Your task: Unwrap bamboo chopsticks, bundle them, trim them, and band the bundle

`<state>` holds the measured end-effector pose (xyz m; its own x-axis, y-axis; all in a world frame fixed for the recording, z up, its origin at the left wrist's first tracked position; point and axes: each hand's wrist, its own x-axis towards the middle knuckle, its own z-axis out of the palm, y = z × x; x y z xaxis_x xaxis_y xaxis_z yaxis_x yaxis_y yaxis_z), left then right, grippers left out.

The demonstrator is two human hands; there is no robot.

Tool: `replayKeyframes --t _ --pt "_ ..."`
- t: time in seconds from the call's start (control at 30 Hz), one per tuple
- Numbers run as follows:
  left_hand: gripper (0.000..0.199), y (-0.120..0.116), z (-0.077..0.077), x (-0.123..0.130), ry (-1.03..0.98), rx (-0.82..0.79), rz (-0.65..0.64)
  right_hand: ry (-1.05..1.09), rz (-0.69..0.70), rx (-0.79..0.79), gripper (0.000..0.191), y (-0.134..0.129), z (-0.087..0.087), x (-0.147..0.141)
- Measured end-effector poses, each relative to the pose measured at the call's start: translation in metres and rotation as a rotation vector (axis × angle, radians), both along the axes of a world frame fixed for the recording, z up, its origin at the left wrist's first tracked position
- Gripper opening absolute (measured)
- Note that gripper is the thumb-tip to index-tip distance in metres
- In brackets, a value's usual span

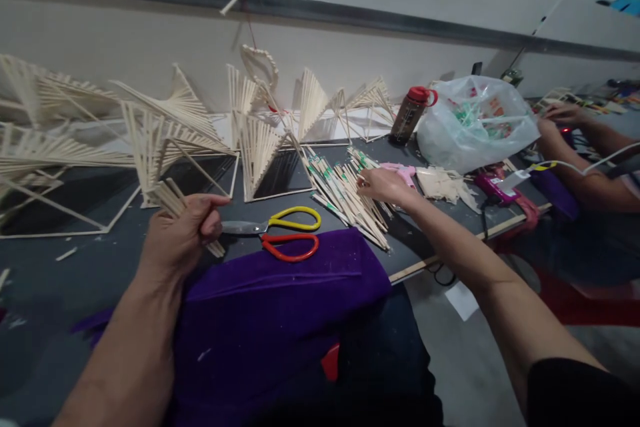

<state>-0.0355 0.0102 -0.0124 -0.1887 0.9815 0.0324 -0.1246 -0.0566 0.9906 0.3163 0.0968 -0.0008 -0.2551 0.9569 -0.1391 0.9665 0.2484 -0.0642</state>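
My left hand is closed around a small bundle of bare wooden chopsticks, their ends showing above and below the fist. Scissors with one yellow and one red handle lie just right of it, partly on a purple cloth. Over on the right, my right hand reaches into a loose pile of chopsticks, many in clear wrappers with green print. Its fingers are curled together at the pile's upper right; what they pinch is hidden.
Fan-shaped stick frames line the wall. Behind the pile stand a red-capped bottle and a plastic bag of wrappers. A pink glue gun, wood scraps and a magenta tool lie right. A co-worker's hands work farther right.
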Motion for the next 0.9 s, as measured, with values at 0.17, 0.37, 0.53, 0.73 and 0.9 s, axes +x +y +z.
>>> replayKeyframes --t 0.17,0.37,0.53,0.73,0.9 --pt "0.018 0.002 0.001 0.002 -0.001 0.019 0.032 -0.059 -0.092 0.046 0.032 0.01 -0.004 0.018" --pt "0.017 0.003 0.003 0.007 0.02 0.068 0.061 0.05 -0.104 0.085 0.031 0.009 0.002 0.039" --pt "0.019 0.004 0.004 0.008 0.025 0.06 0.07 0.134 -0.106 0.122 0.032 0.019 0.002 0.048" --pt "0.021 0.006 0.003 0.009 0.023 0.086 0.09 0.202 -0.071 0.331 0.046 0.019 -0.003 0.045" --pt "0.018 0.003 0.01 0.014 0.03 0.025 0.093 0.088 0.012 0.112 0.02 -0.034 -0.005 0.044"
